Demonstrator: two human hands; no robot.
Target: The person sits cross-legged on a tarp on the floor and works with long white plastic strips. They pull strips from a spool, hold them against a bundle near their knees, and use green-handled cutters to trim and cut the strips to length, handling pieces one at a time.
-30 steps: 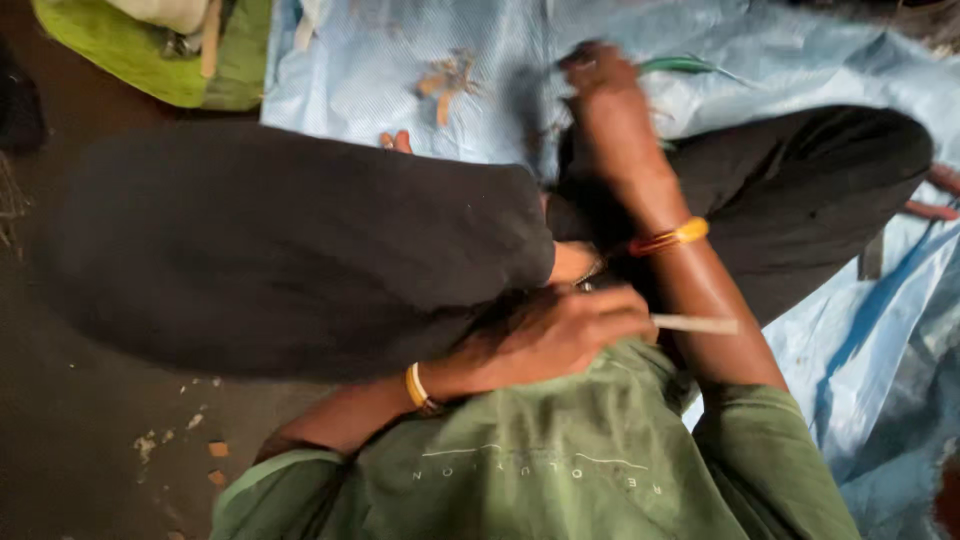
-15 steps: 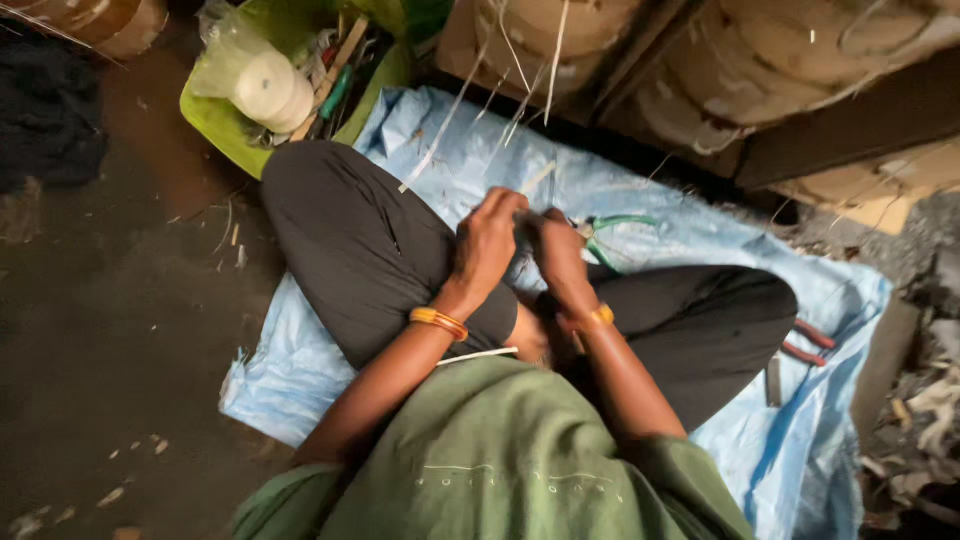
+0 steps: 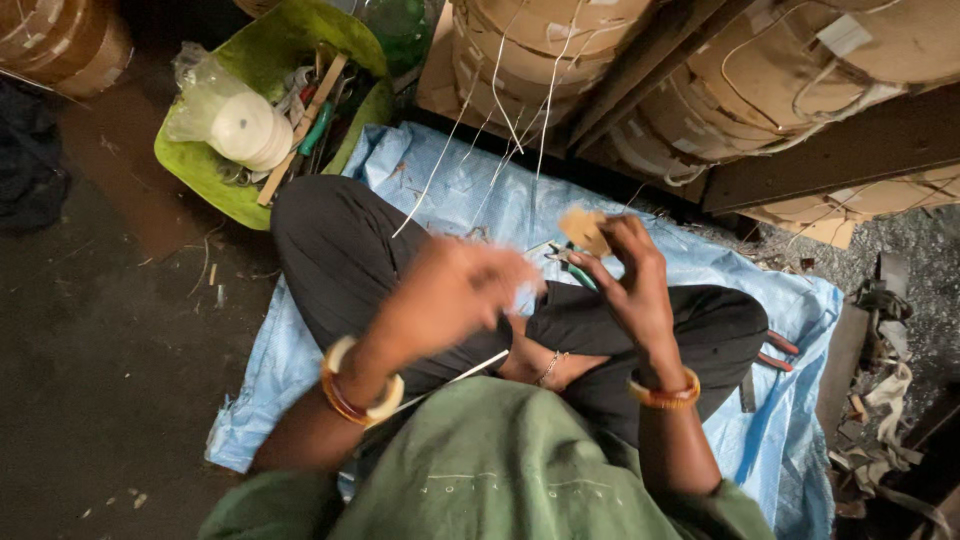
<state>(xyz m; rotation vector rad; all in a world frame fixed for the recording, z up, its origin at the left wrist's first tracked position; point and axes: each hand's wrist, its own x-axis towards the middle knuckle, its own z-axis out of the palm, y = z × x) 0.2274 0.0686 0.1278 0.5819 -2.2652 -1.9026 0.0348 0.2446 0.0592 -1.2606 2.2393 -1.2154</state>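
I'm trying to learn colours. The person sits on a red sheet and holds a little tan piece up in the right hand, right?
Not quite. The head view shows the sheet is light blue, not red. The right hand does hold up a little tan piece.

Right hand [image 3: 630,280] pinches a small tan piece [image 3: 583,230]; left hand [image 3: 450,290] blurred.
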